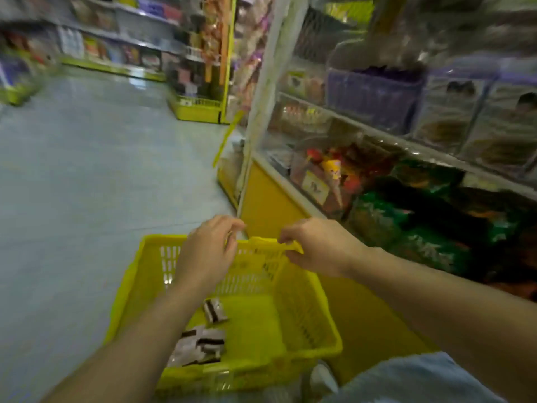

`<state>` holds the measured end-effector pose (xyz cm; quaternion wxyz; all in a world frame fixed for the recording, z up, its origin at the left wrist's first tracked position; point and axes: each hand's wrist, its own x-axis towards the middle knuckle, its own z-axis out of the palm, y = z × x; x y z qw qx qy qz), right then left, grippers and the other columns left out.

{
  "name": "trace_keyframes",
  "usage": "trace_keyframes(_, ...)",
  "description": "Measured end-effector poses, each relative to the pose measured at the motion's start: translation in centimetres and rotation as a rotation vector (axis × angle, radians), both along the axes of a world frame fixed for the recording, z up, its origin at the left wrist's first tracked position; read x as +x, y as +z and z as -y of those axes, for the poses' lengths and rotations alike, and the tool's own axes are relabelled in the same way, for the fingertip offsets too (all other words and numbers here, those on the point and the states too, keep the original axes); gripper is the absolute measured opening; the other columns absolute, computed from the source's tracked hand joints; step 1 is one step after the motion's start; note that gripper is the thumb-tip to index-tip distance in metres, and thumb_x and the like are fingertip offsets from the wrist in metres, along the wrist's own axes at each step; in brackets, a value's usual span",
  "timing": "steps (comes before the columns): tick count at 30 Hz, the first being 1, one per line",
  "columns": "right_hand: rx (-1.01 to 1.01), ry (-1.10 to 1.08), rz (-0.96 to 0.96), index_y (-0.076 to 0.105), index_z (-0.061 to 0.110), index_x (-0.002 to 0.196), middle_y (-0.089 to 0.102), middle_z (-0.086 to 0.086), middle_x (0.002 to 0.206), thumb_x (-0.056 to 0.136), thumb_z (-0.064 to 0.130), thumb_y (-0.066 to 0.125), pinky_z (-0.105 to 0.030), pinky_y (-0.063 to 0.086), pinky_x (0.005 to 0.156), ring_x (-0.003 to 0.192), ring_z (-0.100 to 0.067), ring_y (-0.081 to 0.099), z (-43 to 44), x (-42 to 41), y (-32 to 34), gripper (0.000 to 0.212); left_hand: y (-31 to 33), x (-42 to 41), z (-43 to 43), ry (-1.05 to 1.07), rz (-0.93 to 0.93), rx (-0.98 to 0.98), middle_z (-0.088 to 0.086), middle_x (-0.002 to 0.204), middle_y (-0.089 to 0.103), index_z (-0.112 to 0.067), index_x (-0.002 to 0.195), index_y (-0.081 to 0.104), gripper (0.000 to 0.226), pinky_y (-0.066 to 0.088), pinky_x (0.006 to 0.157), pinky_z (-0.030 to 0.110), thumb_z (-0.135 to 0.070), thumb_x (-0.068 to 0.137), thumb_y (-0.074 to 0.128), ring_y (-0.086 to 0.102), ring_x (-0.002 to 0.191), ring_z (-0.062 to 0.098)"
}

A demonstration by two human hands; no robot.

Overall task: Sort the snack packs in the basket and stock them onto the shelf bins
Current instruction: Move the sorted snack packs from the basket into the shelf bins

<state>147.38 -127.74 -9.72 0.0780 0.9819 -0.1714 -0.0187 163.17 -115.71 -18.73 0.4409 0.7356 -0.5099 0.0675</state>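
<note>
Item: yellow basket [329,327] on the floor [87,175]. Our right hand [316,247] pinches its far rim between thumb and curled fingers, while our left hand [207,248] sits just beside that grip, fingers curled at the same rim; blur keeps us from telling whether it holds. Contents: snack packs [200,343], white with dark bands, on the basket bottom below the grip, nearer us. Above and right of the grip: shelf bins [374,94].
</note>
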Motion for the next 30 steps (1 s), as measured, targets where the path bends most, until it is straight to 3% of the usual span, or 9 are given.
trace_keyframes(6,0.274,-0.02,-0.237,0.057,0.025,0.122,0.064,0.001,0.119,0.09,0.034,0.057,-0.034,0.049,0.089,0.112,-0.023,0.058,0.2,7.3,-12.2,0.033,-10.7,7.8,-2.6,0.202,-0.238,0.359,0.007,0.12,0.064,-0.014,0.115,0.065,0.028,0.046,0.094,0.039,-0.008,0.09,0.056,0.058,0.113,0.027)
trace_keyframes(11,0.463,-0.058,-0.445,0.053,0.02,0.129,0.061,-0.003,0.124,0.091,0.035,0.059,-0.032,0.048,0.089,0.113,-0.024,0.056,1.5,9.4,-21.5,0.041,-18.0,8.9,-0.9,0.047,-0.391,0.825,0.004,0.142,0.046,-0.027,0.134,0.052,0.042,0.042,0.094,0.032,-0.023,0.093,0.059,0.05,0.124,0.025)
trace_keyframes(16,0.653,-0.179,-0.523,0.045,0.021,0.138,0.053,-0.007,0.136,0.09,0.032,0.062,-0.036,0.046,0.096,0.12,-0.025,0.052,2.7,11.3,-28.6,0.052,-22.5,10.7,-0.3,-0.054,-0.277,1.277,0.009,0.152,0.029,-0.026,0.145,0.036,0.061,0.039,0.102,0.037,-0.033,0.09,0.061,0.037,0.133,0.029)
trace_keyframes(22,0.875,-0.235,-0.489,0.029,0.015,0.147,0.044,-0.01,0.145,0.088,0.028,0.064,-0.035,0.044,0.096,0.126,-0.029,0.047,2.7,14.0,-34.9,0.07,-24.8,12.4,1.6,-0.174,-0.176,1.554,0.009,0.15,0.029,-0.026,0.148,0.029,0.074,0.042,0.097,0.038,-0.032,0.086,0.068,0.04,0.128,0.031)
trace_keyframes(26,0.863,-0.218,-0.531,0.027,0.016,0.146,0.047,-0.01,0.142,0.078,0.031,0.076,-0.037,0.048,0.091,0.121,-0.031,0.051,2.6,13.4,-37.1,0.085,-25.6,13.2,2.4,-0.17,-0.162,1.559,0.008,0.139,0.041,-0.026,0.143,0.037,0.066,0.05,0.092,0.037,-0.023,0.085,0.068,0.049,0.118,0.028)
trace_keyframes(28,0.793,-0.178,-0.515,0.046,0.017,0.128,0.059,-0.009,0.12,0.076,0.032,0.076,-0.035,0.052,0.08,0.107,-0.029,0.056,2.6,12.7,-37.7,0.062,-25.8,13.0,2.5,-0.17,-0.132,1.544,0.007,0.137,0.045,-0.025,0.143,0.037,0.066,0.049,0.089,0.034,-0.023,0.085,0.069,0.049,0.118,0.028)
trace_keyframes(29,0.768,-0.166,-0.507,0.055,0.021,0.107,0.06,-0.003,0.1,0.076,0.03,0.074,-0.031,0.051,0.067,0.096,-0.027,0.057,2.6,12.4,-37.9,0.037,-25.8,12.9,2.6,-0.175,-0.111,1.541,0.006,0.135,0.047,-0.025,0.143,0.035,0.068,0.047,0.086,0.034,-0.027,0.085,0.07,0.047,0.118,0.028)
trace_keyframes(30,0.741,-0.149,-0.514,0.053,0.025,0.084,0.053,0.002,0.082,0.078,0.029,0.072,-0.027,0.043,0.056,0.086,-0.024,0.054,2.7,12.0,-37.8,0.021,-25.8,12.7,2.7,-0.184,-0.096,1.538,0.006,0.134,0.048,-0.025,0.143,0.034,0.071,0.046,0.084,0.034,-0.033,0.083,0.071,0.047,0.119,0.029)
